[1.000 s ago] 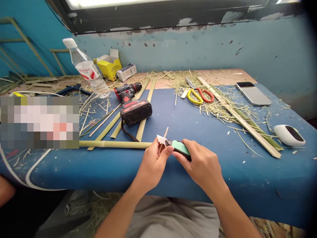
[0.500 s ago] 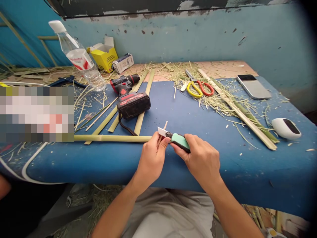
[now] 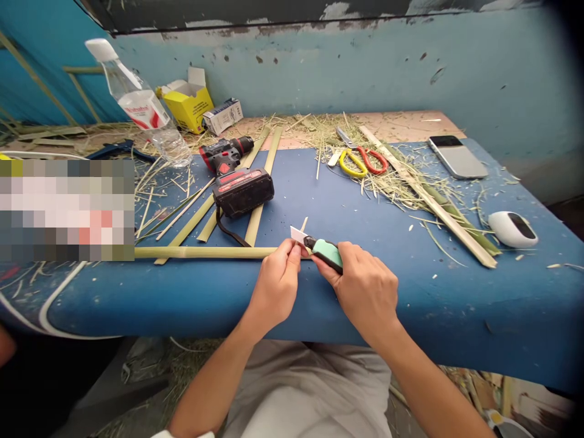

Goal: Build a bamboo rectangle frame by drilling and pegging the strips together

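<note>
Far left of the blue surface [image 3: 365, 286]: a clear water bottle [image 3: 139, 106] is seen lying tilted, white cap toward the wall. Just right of it, a yellow carton [image 3: 187, 103] and a small white box [image 3: 222, 115] are set against the wall. A red-and-black cordless drill [image 3: 235, 179] rests across flat bamboo strips [image 3: 262, 182]. One long bamboo strip [image 3: 205, 252] is laid along the near edge, its right end reaching the left hand.

Centre, near edge: the left hand [image 3: 274, 289] is closed in a pinch, thumb and forefinger pressed on a thin bamboo sliver [image 3: 303, 224] whose tip stands up past the blade. The right hand [image 3: 365, 292] is wrapped tight about a green-handled utility knife [image 3: 325, 250]; the white blade is laid against the sliver, just beside the left fingertips.

Right of centre: yellow-and-red scissors [image 3: 362, 161] lie among bamboo shavings [image 3: 401, 191]. Farther right, a smartphone [image 3: 457, 156] is seen face up, and a white oval device [image 3: 513, 229] near the right edge.
</note>
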### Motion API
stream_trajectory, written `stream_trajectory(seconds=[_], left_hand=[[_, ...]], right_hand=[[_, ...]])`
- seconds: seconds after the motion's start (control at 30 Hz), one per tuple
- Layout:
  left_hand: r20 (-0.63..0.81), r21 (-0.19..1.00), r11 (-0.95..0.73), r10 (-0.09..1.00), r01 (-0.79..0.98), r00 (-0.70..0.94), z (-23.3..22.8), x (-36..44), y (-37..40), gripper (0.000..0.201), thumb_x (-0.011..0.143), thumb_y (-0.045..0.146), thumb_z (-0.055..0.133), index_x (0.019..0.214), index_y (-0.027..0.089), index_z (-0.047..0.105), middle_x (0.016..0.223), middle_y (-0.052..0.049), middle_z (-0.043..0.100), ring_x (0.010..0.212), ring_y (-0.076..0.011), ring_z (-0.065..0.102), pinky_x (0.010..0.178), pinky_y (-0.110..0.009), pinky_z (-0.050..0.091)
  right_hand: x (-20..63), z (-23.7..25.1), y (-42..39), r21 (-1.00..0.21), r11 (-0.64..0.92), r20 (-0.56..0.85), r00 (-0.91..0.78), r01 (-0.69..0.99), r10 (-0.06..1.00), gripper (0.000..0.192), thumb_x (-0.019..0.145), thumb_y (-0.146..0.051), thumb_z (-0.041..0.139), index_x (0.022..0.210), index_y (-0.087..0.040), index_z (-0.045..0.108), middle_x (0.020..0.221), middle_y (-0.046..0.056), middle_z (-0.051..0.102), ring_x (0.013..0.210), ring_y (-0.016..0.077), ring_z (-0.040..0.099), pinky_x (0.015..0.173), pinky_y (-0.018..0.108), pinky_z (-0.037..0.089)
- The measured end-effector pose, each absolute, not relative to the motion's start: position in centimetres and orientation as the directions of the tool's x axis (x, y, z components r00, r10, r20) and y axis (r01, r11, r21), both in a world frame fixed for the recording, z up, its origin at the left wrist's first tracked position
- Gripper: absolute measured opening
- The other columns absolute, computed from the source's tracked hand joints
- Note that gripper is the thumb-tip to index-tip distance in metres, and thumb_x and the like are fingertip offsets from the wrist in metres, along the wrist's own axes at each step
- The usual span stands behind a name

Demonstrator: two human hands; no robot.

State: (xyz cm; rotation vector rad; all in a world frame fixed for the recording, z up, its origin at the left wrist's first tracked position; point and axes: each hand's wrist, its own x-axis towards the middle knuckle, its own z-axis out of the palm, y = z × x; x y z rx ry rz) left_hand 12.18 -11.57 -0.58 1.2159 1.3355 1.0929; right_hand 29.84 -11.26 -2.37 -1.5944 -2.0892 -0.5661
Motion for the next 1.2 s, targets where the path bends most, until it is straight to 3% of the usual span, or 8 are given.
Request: stream_trajectory(seconds=[0.33,0.47,0.53,0.6,0.67,0.73,0.9,1.2], left_hand=[[-0.249,0.945,0.280,0.951,-0.168,0.183,0.4,12.2,-11.8,0.037,0.104,0.058,0.057,0.096,0.022,0.053,0.063,0.010,0.031,0.050,-0.0067,0.020,0.045,-0.018,0.022],[-0.324,0.905,0.371,0.918,-0.209,0.227,0.8,11.2,-13.1,0.038,0.104,0.059,0.056,0.096,0.022,0.052,0.063,0.011,0.025,0.049,-0.0062,0.015,0.042,-0.016,0.015],[-0.327,0.904,0.366,0.925,-0.219,0.193,0.8,10.7,-13.2,0.039,0.105,0.060,0.056,0.098,0.022,0.054,0.065,0.010,0.024,0.050,-0.0061,0.015,0.042,-0.017,0.015],[-0.281,0.929,0.308,0.948,-0.206,0.148,0.6,10.6,-12.8,0.039,0.105,0.059,0.056,0.102,0.021,0.057,0.068,0.009,0.028,0.052,-0.0060,0.020,0.044,-0.017,0.019],[-0.243,0.950,0.265,0.960,-0.167,0.141,0.4,10.8,-12.1,0.039,0.107,0.058,0.052,0.107,0.020,0.059,0.073,0.007,0.033,0.054,-0.0060,0.026,0.046,-0.018,0.023],[-0.232,0.959,0.253,0.960,-0.128,0.156,0.2,11.1,-11.6,0.040,0.109,0.058,0.048,0.108,0.020,0.060,0.075,0.006,0.035,0.056,-0.0063,0.029,0.047,-0.018,0.025],[-0.197,0.975,0.209,0.969,-0.072,0.149,-0.1,11.2,-11.8,0.040,0.111,0.059,0.044,0.100,0.021,0.054,0.071,0.006,0.036,0.056,-0.0069,0.027,0.050,-0.019,0.024],[-0.129,0.992,0.127,0.986,0.030,0.108,-0.5,11.2,-12.2,0.044,0.110,0.059,0.043,0.095,0.020,0.057,0.069,0.004,0.043,0.055,-0.0097,0.032,0.050,-0.025,0.025]], right_hand=[[30.1,-2.1,-11.1,0.020,0.242,0.600,-0.205,0.970,0.774,0.047,0.106,-0.064,0.052,0.087,-0.021,0.063,0.073,0.003,0.064,0.066,0.0181,0.054,0.067,0.033,0.032],[32.9,-1.0,-9.9,-0.125,-0.086,0.689,0.149,0.988,0.709,0.049,0.104,-0.066,0.054,0.090,-0.020,0.066,0.063,0.002,0.059,0.052,0.0169,0.041,0.056,0.034,0.019],[33.6,-0.5,-10.1,-0.235,-0.084,0.683,0.226,0.968,0.694,0.046,0.103,-0.063,0.058,0.103,-0.019,0.069,0.068,0.003,0.064,0.054,0.0182,0.047,0.056,0.033,0.023],[33.3,-0.1,-10.8,-0.295,0.148,0.649,0.084,0.944,0.756,0.040,0.105,-0.057,0.059,0.115,-0.020,0.068,0.079,0.004,0.071,0.064,0.0195,0.059,0.062,0.031,0.036],[32.3,0.0,-11.4,-0.298,0.347,0.661,-0.071,0.889,0.747,0.037,0.104,-0.052,0.063,0.122,-0.020,0.066,0.093,0.006,0.075,0.076,0.0204,0.067,0.071,0.030,0.044],[31.4,-0.2,-11.5,-0.252,0.440,0.678,-0.167,0.862,0.716,0.037,0.104,-0.049,0.064,0.124,-0.018,0.063,0.099,0.008,0.075,0.084,0.0216,0.068,0.076,0.031,0.046],[31.0,-1.1,-9.7,-0.132,0.481,0.584,-0.325,0.866,0.744,0.041,0.110,-0.053,0.048,0.115,-0.015,0.063,0.089,0.007,0.072,0.072,0.0205,0.063,0.068,0.032,0.041],[30.7,-1.5,-9.6,-0.040,0.488,0.547,-0.389,0.872,0.741,0.051,0.108,-0.065,0.046,0.090,-0.019,0.061,0.072,0.002,0.066,0.062,0.0161,0.058,0.062,0.031,0.033]])
